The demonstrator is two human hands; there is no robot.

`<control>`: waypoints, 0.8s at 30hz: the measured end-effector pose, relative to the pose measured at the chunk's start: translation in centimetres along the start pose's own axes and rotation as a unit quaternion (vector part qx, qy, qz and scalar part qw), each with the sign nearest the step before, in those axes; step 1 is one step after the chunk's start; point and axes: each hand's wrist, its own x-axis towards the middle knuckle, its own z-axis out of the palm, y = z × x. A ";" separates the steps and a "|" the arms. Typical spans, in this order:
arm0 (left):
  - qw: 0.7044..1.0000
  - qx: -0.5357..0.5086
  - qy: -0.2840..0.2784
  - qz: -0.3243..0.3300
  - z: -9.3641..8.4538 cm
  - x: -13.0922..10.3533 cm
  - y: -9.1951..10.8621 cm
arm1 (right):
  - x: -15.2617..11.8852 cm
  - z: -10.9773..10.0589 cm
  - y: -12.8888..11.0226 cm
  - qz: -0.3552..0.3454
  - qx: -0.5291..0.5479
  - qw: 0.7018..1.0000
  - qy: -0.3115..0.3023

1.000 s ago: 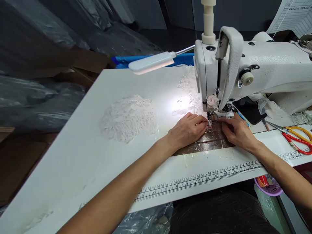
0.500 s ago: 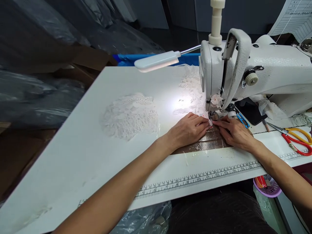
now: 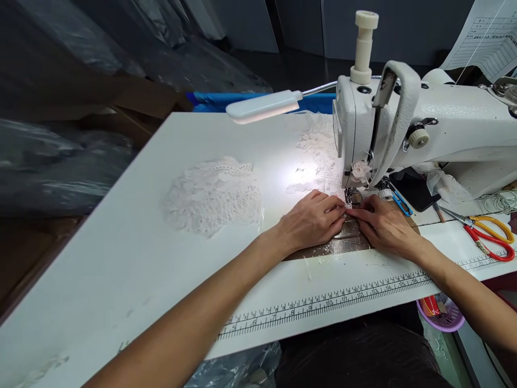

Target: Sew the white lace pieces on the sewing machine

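Note:
White lace [image 3: 319,153] runs from behind the head of the sewing machine [image 3: 359,129] toward the presser foot [image 3: 349,195]. My left hand [image 3: 317,218] is closed on the lace edge just left of the foot, fingertips pressed together. Thumb and forefinger of my right hand [image 3: 382,223] pinch the same lace just in front of the foot, close to the left fingertips. Most of the lace under the fingers is hidden. Brown tape [image 3: 343,245] covers the machine bed below both hands.
A pile of white lace [image 3: 214,196] lies on the white table [image 3: 141,226]. A lamp [image 3: 262,106] hangs over it. Right of my hands are a blue thread snipper [image 3: 401,203], a dark phone [image 3: 418,191] and scissors [image 3: 488,231]. A purple basket [image 3: 446,320] sits below the edge.
My right hand has moved slightly left, bringing its fingertips closer to my left hand's. The whole view has shifted a little. Both hands stay at the presser foot.

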 end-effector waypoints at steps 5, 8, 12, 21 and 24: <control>0.999 -0.008 -0.030 -0.015 -0.3 0.0 -0.1 | 0.2 -0.1 -0.3 0.000 -0.019 1.000 0.002; 0.999 0.001 -0.040 -0.016 -0.4 0.0 -0.2 | 0.3 -0.1 -0.4 0.001 -0.022 1.000 -0.002; 0.999 0.013 -0.050 -0.017 -0.4 -0.1 -0.4 | 0.6 -0.2 -0.5 0.010 -0.044 0.999 -0.020; 0.997 0.014 -0.055 -0.043 -0.1 0.0 -0.6 | 1.4 -0.8 0.0 0.046 -0.026 0.997 -0.048; 0.997 0.031 -0.051 -0.042 0.0 0.0 -0.6 | 1.4 -1.6 0.7 0.057 0.071 0.995 -0.038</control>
